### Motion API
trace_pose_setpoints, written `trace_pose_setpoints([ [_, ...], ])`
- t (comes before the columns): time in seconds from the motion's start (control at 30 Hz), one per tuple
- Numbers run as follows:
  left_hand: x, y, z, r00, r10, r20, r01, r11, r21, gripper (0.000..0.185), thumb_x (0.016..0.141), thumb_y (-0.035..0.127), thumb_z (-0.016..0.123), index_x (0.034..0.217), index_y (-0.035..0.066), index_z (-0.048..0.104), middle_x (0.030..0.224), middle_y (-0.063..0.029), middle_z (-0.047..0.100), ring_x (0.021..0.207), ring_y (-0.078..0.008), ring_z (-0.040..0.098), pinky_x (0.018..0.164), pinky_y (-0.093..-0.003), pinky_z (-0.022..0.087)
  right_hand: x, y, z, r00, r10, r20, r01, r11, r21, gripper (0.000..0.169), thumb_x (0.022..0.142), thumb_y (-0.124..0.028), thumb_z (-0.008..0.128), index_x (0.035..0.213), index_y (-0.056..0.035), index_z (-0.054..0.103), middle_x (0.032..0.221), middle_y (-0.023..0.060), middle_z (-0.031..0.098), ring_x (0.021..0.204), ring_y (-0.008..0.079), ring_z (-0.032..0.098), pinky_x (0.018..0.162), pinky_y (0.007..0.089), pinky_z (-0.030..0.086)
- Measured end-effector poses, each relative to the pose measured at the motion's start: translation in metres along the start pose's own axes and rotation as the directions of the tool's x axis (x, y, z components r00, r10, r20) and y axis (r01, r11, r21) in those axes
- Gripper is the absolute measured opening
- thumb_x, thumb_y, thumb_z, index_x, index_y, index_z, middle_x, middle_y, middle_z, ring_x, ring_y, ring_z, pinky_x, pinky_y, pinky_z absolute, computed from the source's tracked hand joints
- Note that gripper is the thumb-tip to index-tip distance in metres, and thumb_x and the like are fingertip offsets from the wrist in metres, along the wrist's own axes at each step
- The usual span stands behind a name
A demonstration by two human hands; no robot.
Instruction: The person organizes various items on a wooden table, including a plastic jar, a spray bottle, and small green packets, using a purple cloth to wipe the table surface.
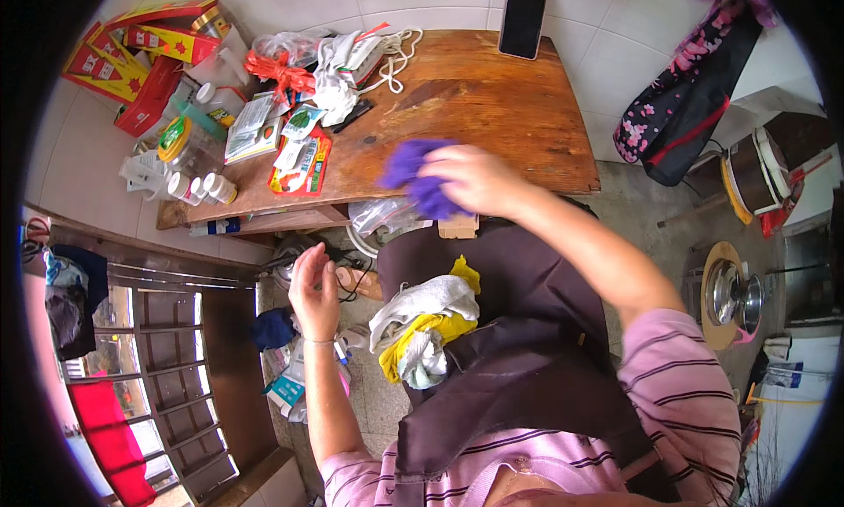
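Note:
My right hand [465, 177] grips a crumpled purple cloth [422, 177] over the front edge of the wooden table [488, 118]. The cloth is slightly blurred, and part of it hangs past the edge. My left hand [315, 283] is raised to the left of my lap, fingers up, with nothing seen in it. On the dark apron [527, 355] over my lap lie a bunched whitish cloth [432, 302], a yellow cloth [452, 325] and a pale cloth [424, 362], heaped together.
A phone [523, 20] leans upright against the tiled wall at the table's back. Jars [198, 147], small white bottles [219, 187], packets [306, 164], red string [283, 72] and boxes [132, 65] crowd its left side. Below, bags and a box [287, 389] lie on the floor.

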State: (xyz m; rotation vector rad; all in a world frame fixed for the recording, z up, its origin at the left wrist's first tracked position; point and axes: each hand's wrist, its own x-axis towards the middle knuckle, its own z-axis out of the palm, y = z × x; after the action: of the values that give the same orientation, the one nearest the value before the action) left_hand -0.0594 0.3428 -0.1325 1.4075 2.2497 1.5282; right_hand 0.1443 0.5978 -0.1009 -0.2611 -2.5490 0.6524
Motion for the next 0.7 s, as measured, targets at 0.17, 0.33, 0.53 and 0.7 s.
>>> trace_pose_setpoints([
  [0.17, -0.031, -0.032, -0.020, 0.980, -0.197, 0.015, 0.196, 0.980, 0.044, 0.022, 0.083, -0.001, 0.058, 0.104, 0.002, 0.062, 0.099, -0.0109, 0.061, 0.087, -0.0179, 0.061, 0.074, -0.0260, 0.049, -0.122, 0.075, -0.130, 0.933, 0.275, -0.232, -0.357, 0.790, -0.499, 0.031, 0.074, 0.000, 0.056, 0.104, -0.0053, 0.061, 0.108, 0.0145, 0.059, 0.104, 0.0318, 0.053, 0.093, 0.0402, 0.041],
  [0.33, 0.000, 0.019, 0.009, 0.998, -0.056, -0.032, 0.057, 0.998, 0.035, 0.025, 0.081, -0.002, 0.058, 0.105, 0.002, 0.061, 0.103, -0.0128, 0.061, 0.093, -0.0231, 0.061, 0.081, -0.0311, 0.049, -0.039, 0.083, -0.068, 0.881, 0.252, -0.400, -0.439, 0.751, -0.493, 0.021, 0.080, -0.010, 0.054, 0.098, -0.0027, 0.062, 0.096, 0.0157, 0.061, 0.090, 0.0337, 0.056, 0.081, 0.0431, 0.045],
  [0.53, 0.090, 0.086, 0.114, 0.946, 0.325, -0.005, -0.322, 0.940, 0.112, 0.044, 0.082, 0.011, 0.060, 0.125, 0.004, 0.050, 0.129, -0.0200, 0.044, 0.117, -0.0352, 0.045, 0.098, -0.0405, 0.038, 0.065, 0.028, 0.034, 0.972, 0.188, -0.138, -0.126, 0.923, 0.364, 0.052, 0.095, -0.030, 0.043, 0.137, -0.0019, 0.032, 0.137, 0.0205, 0.039, 0.122, 0.0260, 0.045, 0.103, 0.0343, 0.034],
  [0.7, 0.120, 0.050, 0.121, 0.849, 0.427, 0.311, -0.517, 0.792, 0.324, 0.041, 0.079, 0.019, 0.065, 0.117, 0.010, 0.057, 0.123, -0.0199, 0.050, 0.114, -0.0363, 0.047, 0.099, -0.0419, 0.038, 0.012, 0.031, -0.033, 0.942, 0.168, -0.291, -0.143, 0.984, 0.105, 0.040, 0.092, -0.025, 0.048, 0.124, -0.0005, 0.047, 0.117, 0.0193, 0.054, 0.111, 0.0320, 0.051, 0.095, 0.0399, 0.039],
])
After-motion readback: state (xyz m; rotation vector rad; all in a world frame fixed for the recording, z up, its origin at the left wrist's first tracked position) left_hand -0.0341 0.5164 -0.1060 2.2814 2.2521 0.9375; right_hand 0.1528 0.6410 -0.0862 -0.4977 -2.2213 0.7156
